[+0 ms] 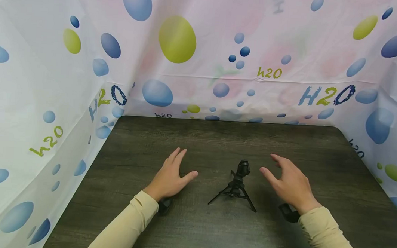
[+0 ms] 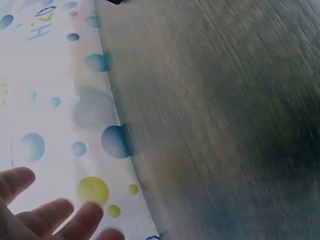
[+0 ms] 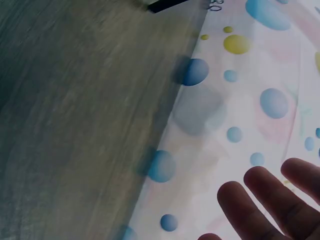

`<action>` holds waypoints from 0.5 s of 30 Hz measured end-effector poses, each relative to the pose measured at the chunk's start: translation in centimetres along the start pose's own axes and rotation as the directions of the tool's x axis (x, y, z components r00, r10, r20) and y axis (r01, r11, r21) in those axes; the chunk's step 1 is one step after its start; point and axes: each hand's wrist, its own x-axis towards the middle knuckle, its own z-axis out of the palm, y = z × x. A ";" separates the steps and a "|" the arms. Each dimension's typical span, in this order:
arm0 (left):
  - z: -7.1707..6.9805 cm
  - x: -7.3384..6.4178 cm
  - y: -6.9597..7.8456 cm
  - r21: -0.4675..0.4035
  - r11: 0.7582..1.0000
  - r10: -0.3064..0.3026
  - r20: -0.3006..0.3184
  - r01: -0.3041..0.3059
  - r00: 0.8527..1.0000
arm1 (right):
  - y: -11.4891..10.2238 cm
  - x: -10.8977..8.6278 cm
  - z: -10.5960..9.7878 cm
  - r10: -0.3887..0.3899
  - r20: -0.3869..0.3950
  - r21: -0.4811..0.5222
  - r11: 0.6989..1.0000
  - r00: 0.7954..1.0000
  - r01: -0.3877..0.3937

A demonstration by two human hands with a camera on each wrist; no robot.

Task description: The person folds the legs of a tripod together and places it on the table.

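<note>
A small black tripod (image 1: 237,184) stands on the dark wooden table with its thin legs spread and its head tilted up to the right. To its left, my left hand (image 1: 170,178) hovers with the fingers apart and the thumb pointing toward it. My right hand (image 1: 292,183) is on the other side, thumb and fingers spread and nearer to the tripod's head. Neither hand touches it. Several bare fingertips show in the left wrist view (image 2: 82,220) and in the right wrist view (image 3: 270,200), holding nothing.
The dark wood-grain table (image 1: 186,228) reaches back to a white curtain (image 1: 208,61) printed with blue and green dots and "H2O". The same sheeting rises along the left and right sides. A black wrist device (image 1: 289,213) sits under the right sleeve cuff.
</note>
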 end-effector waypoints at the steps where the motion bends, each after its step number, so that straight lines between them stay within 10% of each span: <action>1: 0.0 -0.1 0.2 -0.009 1.000 0.005 0.002 -0.005 1.000 | -0.2 0.0 0.0 -0.007 -0.004 0.005 1.000 1.000 0.007; 15: 0.7 -0.8 1.7 -0.107 0.990 0.103 0.060 -0.096 0.993 | -3.2 -0.3 -0.8 -0.199 -0.167 0.040 0.977 0.966 0.209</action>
